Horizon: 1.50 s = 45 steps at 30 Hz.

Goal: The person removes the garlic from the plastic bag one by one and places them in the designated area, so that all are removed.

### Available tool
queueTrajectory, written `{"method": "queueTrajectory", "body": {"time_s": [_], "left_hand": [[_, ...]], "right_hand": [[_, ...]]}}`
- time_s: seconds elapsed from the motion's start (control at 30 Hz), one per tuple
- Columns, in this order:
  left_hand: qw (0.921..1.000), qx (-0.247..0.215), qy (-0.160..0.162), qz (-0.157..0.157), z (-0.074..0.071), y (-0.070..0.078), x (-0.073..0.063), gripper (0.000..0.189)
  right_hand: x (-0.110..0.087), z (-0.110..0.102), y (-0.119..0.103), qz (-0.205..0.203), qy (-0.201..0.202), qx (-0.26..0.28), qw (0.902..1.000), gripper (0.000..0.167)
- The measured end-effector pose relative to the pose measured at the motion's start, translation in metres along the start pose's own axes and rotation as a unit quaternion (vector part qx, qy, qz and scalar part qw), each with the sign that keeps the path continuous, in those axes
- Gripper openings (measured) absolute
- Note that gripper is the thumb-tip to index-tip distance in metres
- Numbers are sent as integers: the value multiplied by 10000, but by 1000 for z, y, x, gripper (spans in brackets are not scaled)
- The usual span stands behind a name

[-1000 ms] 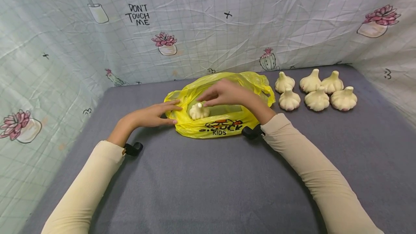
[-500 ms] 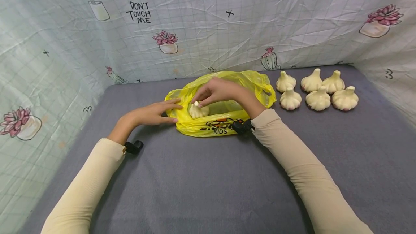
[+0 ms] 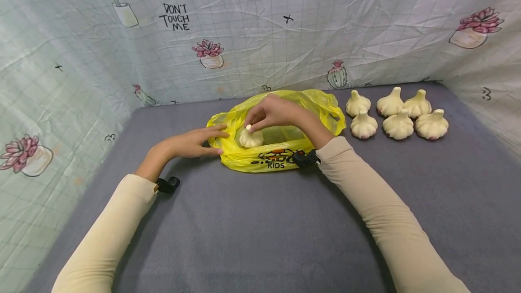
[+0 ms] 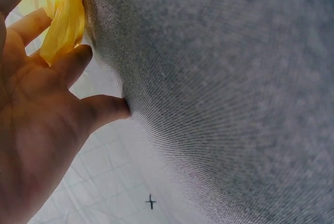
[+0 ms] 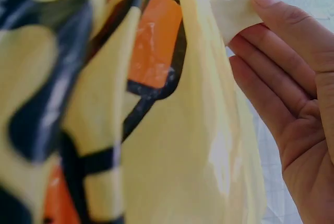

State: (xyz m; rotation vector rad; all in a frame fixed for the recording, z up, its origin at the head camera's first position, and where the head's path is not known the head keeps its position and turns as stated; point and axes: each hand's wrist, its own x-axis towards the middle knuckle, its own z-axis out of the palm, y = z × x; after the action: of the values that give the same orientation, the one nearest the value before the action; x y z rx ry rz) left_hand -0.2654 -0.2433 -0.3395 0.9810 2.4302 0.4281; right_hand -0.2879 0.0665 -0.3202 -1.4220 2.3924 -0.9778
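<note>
A yellow plastic bag [image 3: 240, 163] lies with its mouth spread at the back middle of the table. Inside its opening is a garlic bulb [image 3: 251, 139], stem up. My right hand [image 3: 278, 113] reaches over the bag and pinches the bulb's stem between thumb and fingers; the right wrist view shows the thumb [image 5: 292, 18] pressed on the pale stem [image 5: 237, 12]. At the bag's left edge my left hand [image 3: 189, 144] rests with fingers spread and fairly straight. In the left wrist view, its fingers touch the yellow plastic [image 4: 65, 20].
Several more garlic bulbs [image 3: 397, 124] stand in two rows to the right of the bag. A grey cloth [image 3: 252, 229] covers the table. Behind it hangs a printed curtain [image 3: 244, 21], which also runs along the left and right sides.
My right hand has come down and left onto the garlic bulb in the bag and taken its stem. The bulb has shifted slightly to the right. My left hand stays at the bag's edge.
</note>
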Motion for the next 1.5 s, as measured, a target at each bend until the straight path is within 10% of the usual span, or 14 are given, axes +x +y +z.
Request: {"method": "queueTrajectory", "body": {"time_s": [0.87,1.5], "left_hand": [[10000,63,32,44,0,-1,-2,64],[9999,-21,56,104,2,0,-2,64]], "right_hand": [[-72,-31,-18,-743,402,-1112,9902,19],[-89,-38,-22,-928,653,-1268,9854,20]]}}
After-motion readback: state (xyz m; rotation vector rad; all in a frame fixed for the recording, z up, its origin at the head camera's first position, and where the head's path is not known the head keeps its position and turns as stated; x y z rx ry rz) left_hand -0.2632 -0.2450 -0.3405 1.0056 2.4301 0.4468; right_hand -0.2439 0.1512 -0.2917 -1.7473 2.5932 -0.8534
